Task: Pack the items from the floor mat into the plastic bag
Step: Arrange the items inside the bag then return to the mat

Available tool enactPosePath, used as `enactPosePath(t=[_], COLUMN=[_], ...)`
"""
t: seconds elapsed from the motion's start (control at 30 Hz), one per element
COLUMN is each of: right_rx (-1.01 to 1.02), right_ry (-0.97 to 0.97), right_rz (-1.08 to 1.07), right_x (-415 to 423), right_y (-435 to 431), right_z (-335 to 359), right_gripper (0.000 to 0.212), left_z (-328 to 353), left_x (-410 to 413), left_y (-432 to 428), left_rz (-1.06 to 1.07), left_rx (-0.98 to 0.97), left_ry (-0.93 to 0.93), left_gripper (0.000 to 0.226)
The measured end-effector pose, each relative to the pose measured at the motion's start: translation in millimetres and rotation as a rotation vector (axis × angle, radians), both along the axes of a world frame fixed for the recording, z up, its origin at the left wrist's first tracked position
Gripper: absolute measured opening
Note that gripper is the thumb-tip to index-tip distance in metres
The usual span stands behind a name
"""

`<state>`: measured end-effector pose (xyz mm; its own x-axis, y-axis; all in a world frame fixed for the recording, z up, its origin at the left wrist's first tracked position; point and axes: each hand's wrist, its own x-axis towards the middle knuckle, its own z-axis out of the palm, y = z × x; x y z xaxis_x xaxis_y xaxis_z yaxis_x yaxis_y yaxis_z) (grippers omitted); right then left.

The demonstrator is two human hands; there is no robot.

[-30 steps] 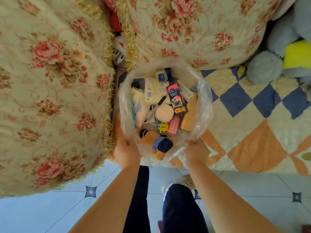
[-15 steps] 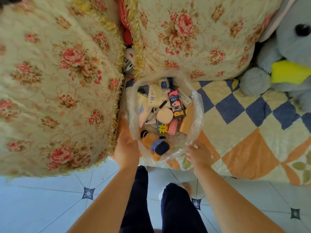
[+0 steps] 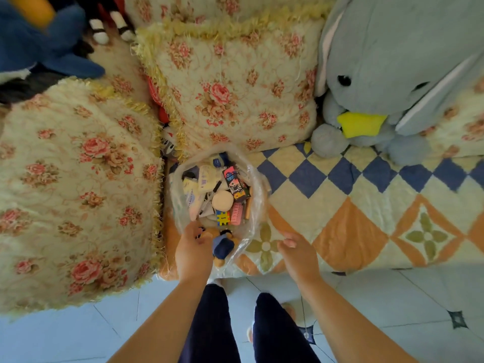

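Note:
The clear plastic bag (image 3: 258,179) stands open on the quilted floor mat (image 3: 348,205), against the floral cushions. Inside lie several items: a plush toy with a blue cap (image 3: 222,246) at the near side, a round beige puff (image 3: 222,201), a cartoon-print box (image 3: 234,183), white tubes (image 3: 207,179) and a small puzzle block (image 3: 222,218). My left hand (image 3: 193,248) is at the bag's near rim above the plush, fingers curled over the plastic. My right hand (image 3: 297,251) hovers to the right of the bag, fingers relaxed, holding nothing.
Two big floral cushions (image 3: 78,189) (image 3: 235,95) hem the bag in on the left and behind. A large grey plush with a yellow beak (image 3: 392,74) sits at the back right. Pale floor tiles (image 3: 392,310) and my legs (image 3: 214,323) fill the near side.
My right hand has let go of the bag's rim and drawn away to the right. The view has pulled back and up, and the bag's mouth has narrowed.

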<state>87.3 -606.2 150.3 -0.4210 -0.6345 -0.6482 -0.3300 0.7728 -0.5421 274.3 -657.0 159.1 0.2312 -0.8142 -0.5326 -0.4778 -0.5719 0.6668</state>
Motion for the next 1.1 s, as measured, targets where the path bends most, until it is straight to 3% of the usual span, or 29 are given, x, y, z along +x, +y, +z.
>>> enactPosePath(t=[0.23,0.57,0.7,1.1], right_rx=[-0.113,-0.038,-0.008,0.038], right_ry=[0.028,0.247,0.321,0.36], right_rz=[-0.111,-0.793,-1.076,-1.668], right_x=[-50,-93,-75,-13], right_y=[61,208,285,499], right_z=[35,76,88,88], right_gripper=[0.029,0.036,0.037,0.033], left_z=[38,53,59,83], left_x=[-78,-227,-266,-301], left_y=[19,87,151,414], left_rz=[-0.402,-1.391,-1.714,-2.373], left_rx=[-0.032,-0.066,-0.121,-0.213], left_ry=[-0.008,0.069,0.12,0.122], left_gripper=[0.04,0.044,0.033,0.045])
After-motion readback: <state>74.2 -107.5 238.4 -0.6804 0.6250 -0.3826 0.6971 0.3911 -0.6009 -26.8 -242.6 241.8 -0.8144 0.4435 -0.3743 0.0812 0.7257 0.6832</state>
